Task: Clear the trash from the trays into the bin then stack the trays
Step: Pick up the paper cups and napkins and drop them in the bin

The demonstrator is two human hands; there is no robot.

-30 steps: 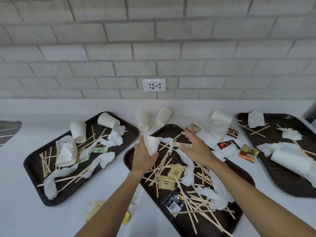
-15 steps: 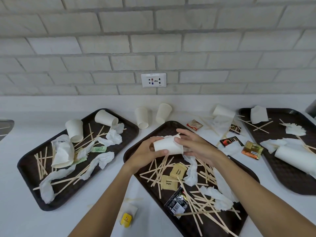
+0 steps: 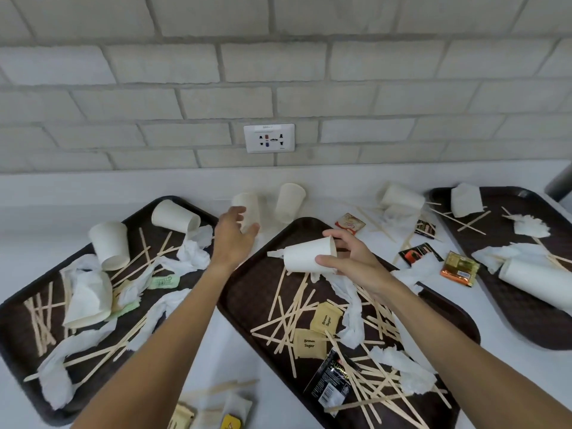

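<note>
Since half a second ago the left hand [image 3: 232,235] has let go of the white paper cup [image 3: 306,254] and reached to the far left, fingers spread open around an upright cup [image 3: 247,210] on the white counter [image 3: 235,345] between trays, though contact is blurred. Three dark brown trays lie on that counter: the left tray [image 3: 18,329] with cups, napkins and stir sticks, the middle tray [image 3: 253,292] with sticks, napkins and two brown sugar sachets [image 3: 322,331], the right tray [image 3: 532,317] at the edge. Above the middle tray's far end, the right hand [image 3: 349,258] grips the paper cup on its side, thumb and fingers closed round its rim end.
</note>
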